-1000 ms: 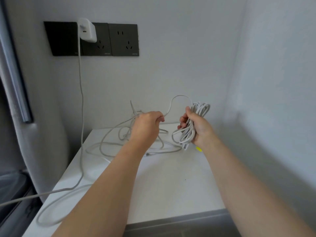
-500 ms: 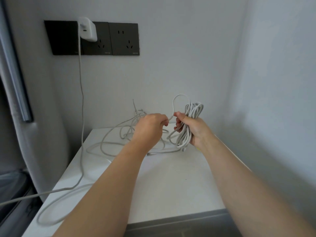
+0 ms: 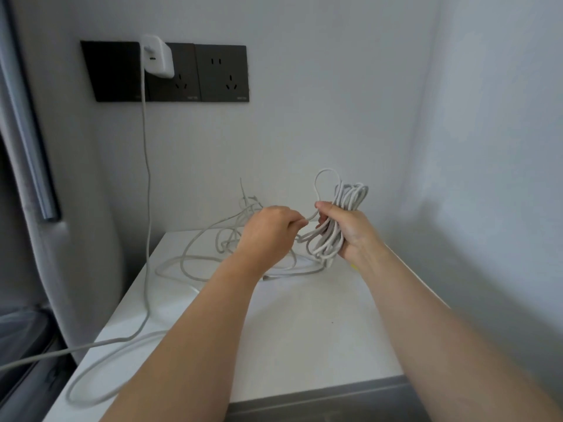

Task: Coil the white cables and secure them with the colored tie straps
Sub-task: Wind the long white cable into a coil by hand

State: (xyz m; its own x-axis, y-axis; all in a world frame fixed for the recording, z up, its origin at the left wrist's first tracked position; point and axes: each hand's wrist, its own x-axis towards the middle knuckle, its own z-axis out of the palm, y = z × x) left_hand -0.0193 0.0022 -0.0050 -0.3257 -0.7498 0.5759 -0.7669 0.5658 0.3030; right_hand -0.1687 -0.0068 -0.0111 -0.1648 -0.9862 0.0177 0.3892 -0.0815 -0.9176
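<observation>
White coil (image 3: 350, 193), one, in right hand (image 3: 353, 234); left hand (image 3: 268, 229) pinches strand (image 3: 327, 169).

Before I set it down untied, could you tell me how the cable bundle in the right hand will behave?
Probably floppy: the cable bundle droops in loose loops below the right hand. It may spread open, since only that grip binds it. Likely light, held one-handed.

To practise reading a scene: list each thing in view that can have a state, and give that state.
coiled bundle: held up, no strap on it.
loose cable: tangled on the table.
left hand: pinches the loose cable.
right hand: grips the coiled bundle.
charger: plugged in.
uncovered socket: nothing plugged in.
</observation>
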